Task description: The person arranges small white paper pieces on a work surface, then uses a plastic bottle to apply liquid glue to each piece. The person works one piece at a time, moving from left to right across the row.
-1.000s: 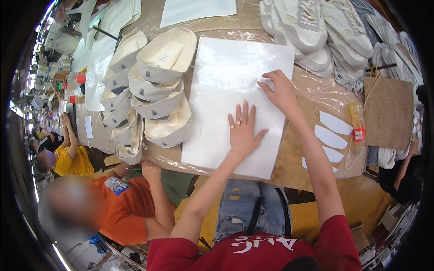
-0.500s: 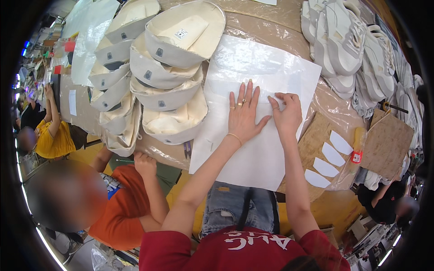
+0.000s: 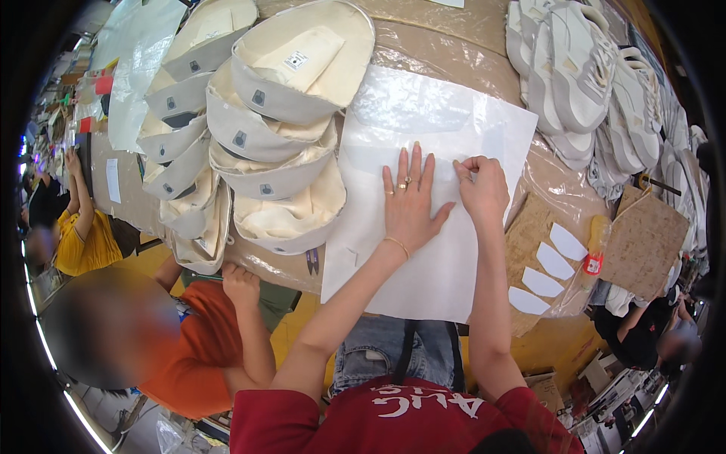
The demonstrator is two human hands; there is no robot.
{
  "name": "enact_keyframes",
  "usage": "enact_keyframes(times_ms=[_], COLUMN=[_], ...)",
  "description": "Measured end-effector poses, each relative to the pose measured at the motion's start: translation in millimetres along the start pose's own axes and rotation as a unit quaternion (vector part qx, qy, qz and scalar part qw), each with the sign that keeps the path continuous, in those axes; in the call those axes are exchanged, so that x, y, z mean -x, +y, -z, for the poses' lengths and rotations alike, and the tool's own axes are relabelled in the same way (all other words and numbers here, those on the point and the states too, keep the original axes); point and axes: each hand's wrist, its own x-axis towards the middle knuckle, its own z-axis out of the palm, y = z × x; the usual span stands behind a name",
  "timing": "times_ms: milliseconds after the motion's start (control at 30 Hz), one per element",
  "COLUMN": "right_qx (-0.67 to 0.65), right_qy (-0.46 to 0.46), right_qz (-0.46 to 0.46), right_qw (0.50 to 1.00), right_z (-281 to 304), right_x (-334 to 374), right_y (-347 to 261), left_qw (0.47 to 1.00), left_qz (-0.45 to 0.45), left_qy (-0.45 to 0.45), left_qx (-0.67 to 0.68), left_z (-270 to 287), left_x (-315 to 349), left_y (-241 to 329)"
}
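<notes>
On the table [image 3: 423, 41], the sheet [image 3: 435, 265] lies between fabric pieces [image 3: 261, 140] and shoes [image 3: 575, 76].

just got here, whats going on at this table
Someone's left hand lies spread on a large white sheet. Their right hand, fingers curled, is over the sheet beside it; whether it grips anything is unclear. Stacked cream-lined fabric pieces stand to the left, piled white sneakers to the right, with four white cutouts nearby.

The white sheet [image 3: 435, 284] is large, thin and almost rectangular. It lies flat on the counter [image 3: 439, 38], turned a little askew, and its near side reaches the counter's front edge. The far part is shiny and shows faint greyish shapes; the near part looks more matte, with small marks toward the left.
</notes>
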Motion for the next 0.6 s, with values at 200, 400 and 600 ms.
enact_keyframes(times_ms=[200, 400, 600], right_qx=[-0.135, -0.256, -0.436], right_qy=[0.003, 0.017, 0.004], right_qz=[0.044, 0.051, 0.122], right_qw=[0.990, 0.965, 0.892], right_z=[1.7, 9.2, 11.7], right_x=[6.5, 1.2, 12.2], right_y=[-2.0, -14.3, -9.3], left_qw=[0.997, 0.984, 0.968], left_qz=[0.024, 0.043, 0.059], left_qy=[0.060, 0.173, 0.240], left_qx=[0.038, 0.007, 0.048], left_z=[-10.2, -34.4, -32.8], left_x=[-8.9, -21.6, -27.3], left_y=[15.9, 22.6, 21.7])
